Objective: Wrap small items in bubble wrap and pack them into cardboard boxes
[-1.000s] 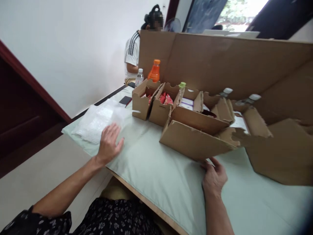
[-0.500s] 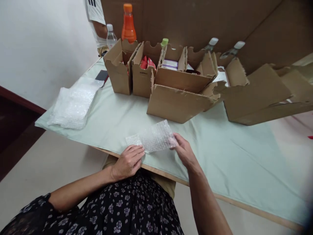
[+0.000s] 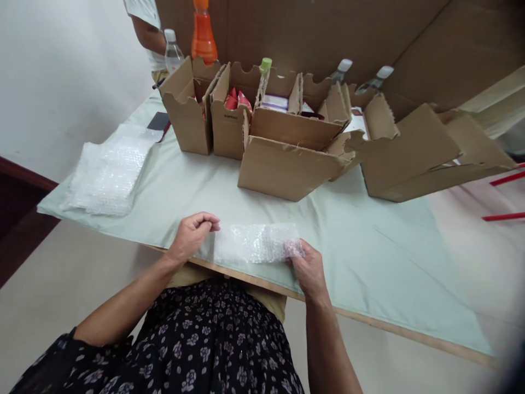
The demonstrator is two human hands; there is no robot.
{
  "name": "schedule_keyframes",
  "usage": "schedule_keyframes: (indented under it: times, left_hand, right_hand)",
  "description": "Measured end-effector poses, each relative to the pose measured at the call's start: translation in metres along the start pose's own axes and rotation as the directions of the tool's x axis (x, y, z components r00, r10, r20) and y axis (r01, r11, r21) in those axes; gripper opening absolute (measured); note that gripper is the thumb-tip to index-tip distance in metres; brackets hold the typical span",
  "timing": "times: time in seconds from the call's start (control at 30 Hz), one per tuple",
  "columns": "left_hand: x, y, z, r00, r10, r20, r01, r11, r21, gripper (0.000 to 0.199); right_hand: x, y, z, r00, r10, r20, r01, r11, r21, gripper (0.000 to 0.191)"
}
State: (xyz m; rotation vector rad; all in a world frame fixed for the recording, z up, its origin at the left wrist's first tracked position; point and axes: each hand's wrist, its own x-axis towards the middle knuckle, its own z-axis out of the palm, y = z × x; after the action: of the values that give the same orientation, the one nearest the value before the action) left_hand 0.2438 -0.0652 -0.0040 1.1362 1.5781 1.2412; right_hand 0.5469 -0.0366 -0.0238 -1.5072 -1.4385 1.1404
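Note:
A clear strip of bubble wrap [image 3: 254, 243] lies near the table's front edge, stretched out left to right. My right hand [image 3: 309, 268] grips its right end, with some fingers hidden beneath the plastic. At the other end is my left hand [image 3: 192, 235], its fingers curled and pressed together. Its fingertips are right by the strip's upper left corner; whether they pinch something there is too fine to make out. To the left lies a stack of bubble wrap sheets [image 3: 110, 169].
Several open cardboard boxes [image 3: 283, 169] line the table's back, some with red or white-and-purple packs inside. Bottles, one an orange bottle [image 3: 204, 41], stand behind them. A dark flat object [image 3: 158, 120] lies by the stack. Another person's arm [image 3: 147, 35] shows at upper left.
My left hand has lifted off the strip's front edge and moved left and up to its far left corner. The strip has turned to lie straighter. My right hand still grips its right end.

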Motion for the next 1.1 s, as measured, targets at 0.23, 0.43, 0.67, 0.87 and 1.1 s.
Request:
schedule_keyframes:
  times: [0.23,0.43,0.67,0.87,1.1]
  left_hand:
    - [-0.023,0.018,0.047,0.89,0.263,0.372,-0.357,0.91,0.211,0.038]
    - [-0.028,0.014,0.077,0.892,0.221,0.393,-0.317,0.928,0.198,0.024]
    - [0.032,0.059,0.036,0.898,0.278,0.342,-0.377,0.887,0.269,0.013]
    - [0.067,0.087,0.078,0.61,0.557,0.564,-0.791,0.393,0.468,0.013]
    - [-0.003,0.044,0.096,0.342,0.852,0.396,-0.936,0.272,0.223,0.019]
  right_hand:
    - [-0.017,-0.01,0.015,1.0,0.0,0.007,0.0,1.0,-0.006,0.039]
    - [-0.022,-0.023,0.026,0.994,-0.029,0.109,0.008,0.982,0.19,0.032]
    - [-0.031,-0.01,-0.011,0.998,0.044,0.035,-0.046,0.998,0.053,0.035]
    - [-0.04,-0.005,-0.008,0.999,0.021,-0.041,-0.035,0.927,-0.373,0.048]
    - [-0.062,0.007,-0.031,0.95,-0.138,-0.279,-0.048,0.822,-0.567,0.053]
